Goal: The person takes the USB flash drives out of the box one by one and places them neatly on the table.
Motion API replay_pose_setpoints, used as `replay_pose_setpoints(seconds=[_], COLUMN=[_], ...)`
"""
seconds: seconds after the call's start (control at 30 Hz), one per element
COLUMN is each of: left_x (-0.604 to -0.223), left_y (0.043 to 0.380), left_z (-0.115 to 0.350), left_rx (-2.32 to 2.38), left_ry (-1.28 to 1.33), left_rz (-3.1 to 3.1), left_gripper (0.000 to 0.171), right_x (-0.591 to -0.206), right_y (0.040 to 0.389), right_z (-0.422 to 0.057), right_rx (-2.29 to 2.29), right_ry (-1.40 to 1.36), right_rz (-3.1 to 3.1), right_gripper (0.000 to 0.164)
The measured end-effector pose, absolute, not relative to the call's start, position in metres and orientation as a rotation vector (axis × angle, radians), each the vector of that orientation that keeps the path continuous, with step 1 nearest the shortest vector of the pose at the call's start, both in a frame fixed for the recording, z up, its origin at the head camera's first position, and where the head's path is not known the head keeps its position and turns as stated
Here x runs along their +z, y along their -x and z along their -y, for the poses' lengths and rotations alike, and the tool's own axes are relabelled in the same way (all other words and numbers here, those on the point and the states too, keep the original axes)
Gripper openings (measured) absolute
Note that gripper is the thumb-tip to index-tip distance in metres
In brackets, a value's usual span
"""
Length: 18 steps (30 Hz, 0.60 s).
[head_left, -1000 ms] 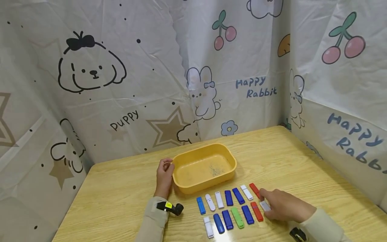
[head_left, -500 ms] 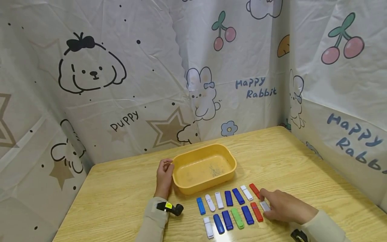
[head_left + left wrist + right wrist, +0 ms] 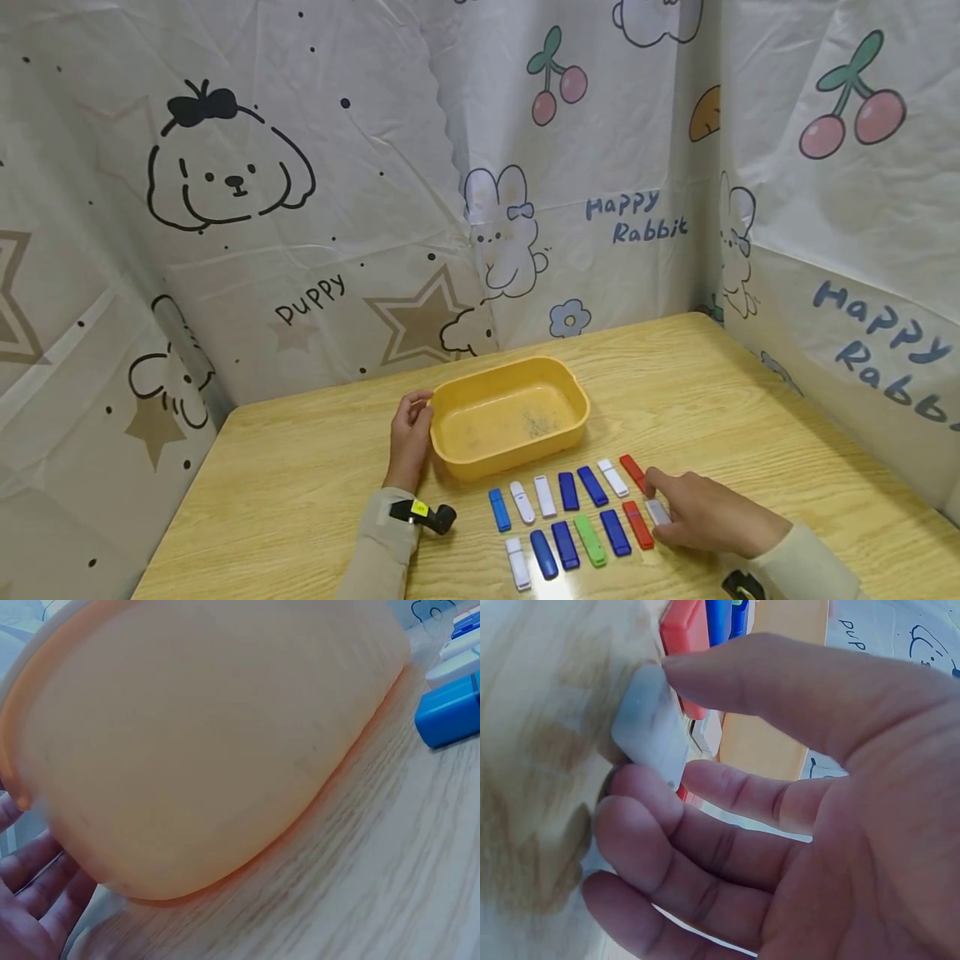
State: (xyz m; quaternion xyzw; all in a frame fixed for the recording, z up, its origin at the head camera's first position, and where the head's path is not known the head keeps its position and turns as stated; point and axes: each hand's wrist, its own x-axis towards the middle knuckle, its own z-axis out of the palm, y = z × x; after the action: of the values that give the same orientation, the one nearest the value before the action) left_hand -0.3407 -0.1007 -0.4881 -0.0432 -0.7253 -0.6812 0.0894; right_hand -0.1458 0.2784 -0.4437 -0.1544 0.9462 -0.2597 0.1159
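Two rows of USB sticks lie on the table in front of a yellow plastic basin (image 3: 480, 467). At the right end of the front row, my right hand (image 3: 708, 508) pinches a white USB stick (image 3: 649, 724). Its thumb is at one end and its fingertips at the other, with the stick still low at the table. A red USB stick (image 3: 637, 525) lies just left of it, and another red one (image 3: 632, 472) lies behind, close to the forefinger. My left hand (image 3: 410, 437) touches the basin's left side near the rim, its fingers against the outer wall.
The other sticks are blue, white and green, such as the green USB stick (image 3: 589, 540) and the light blue USB stick (image 3: 498, 510). Printed cloth (image 3: 360, 208) hangs behind and beside the wooden table (image 3: 300, 467). Dark scuffs mark the basin's floor.
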Motion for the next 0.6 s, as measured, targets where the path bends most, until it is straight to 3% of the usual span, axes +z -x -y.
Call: replay_pose_setpoints(seconds=[0.27, 0.6], left_x=[-0.466, -0.465], left_y=[0.318, 0.316], left_z=[0.104, 0.101], left_rx=[-2.039, -2.097], left_ry=[0.221, 0.263], left_rz=[2.179, 2.149], left_gripper=[0.037, 0.04], right_x=[-0.444, -0.441], right_y=[0.151, 0.149], right_z=[-0.276, -0.278], right_rx=[-0.764, -0.769], right_ry=[0.476, 0.42], right_rz=[-2.76, -2.765], right_gripper=[0.031, 0.031])
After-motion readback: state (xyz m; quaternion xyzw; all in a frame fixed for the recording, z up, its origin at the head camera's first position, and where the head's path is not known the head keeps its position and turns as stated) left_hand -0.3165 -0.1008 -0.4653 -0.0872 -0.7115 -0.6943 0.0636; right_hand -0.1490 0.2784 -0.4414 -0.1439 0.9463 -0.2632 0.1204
